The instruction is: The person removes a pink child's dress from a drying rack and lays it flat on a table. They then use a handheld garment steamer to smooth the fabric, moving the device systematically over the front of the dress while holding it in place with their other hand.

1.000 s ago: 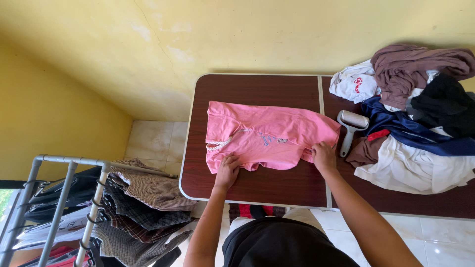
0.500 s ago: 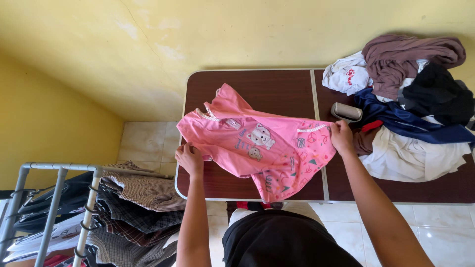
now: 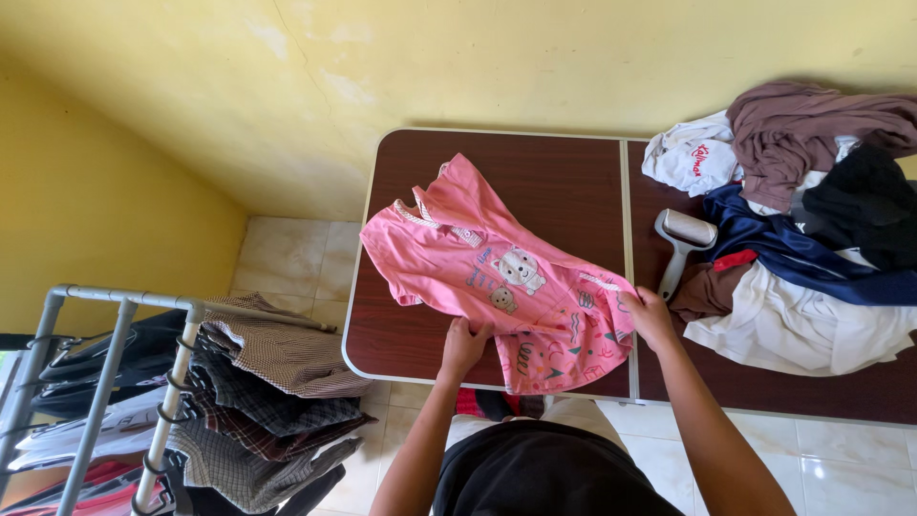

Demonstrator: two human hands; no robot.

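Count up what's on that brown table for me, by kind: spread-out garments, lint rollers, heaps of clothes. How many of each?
Pink garment, spread out, held by the left hand and right hand: 1
Lint roller: 1
Heap of mixed clothes, pieces too tangled to count: 1
Total on the table: 3

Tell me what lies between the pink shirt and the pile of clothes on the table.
A lint roller lies on the bare table between the pink shirt and the clothes pile, in the head view.
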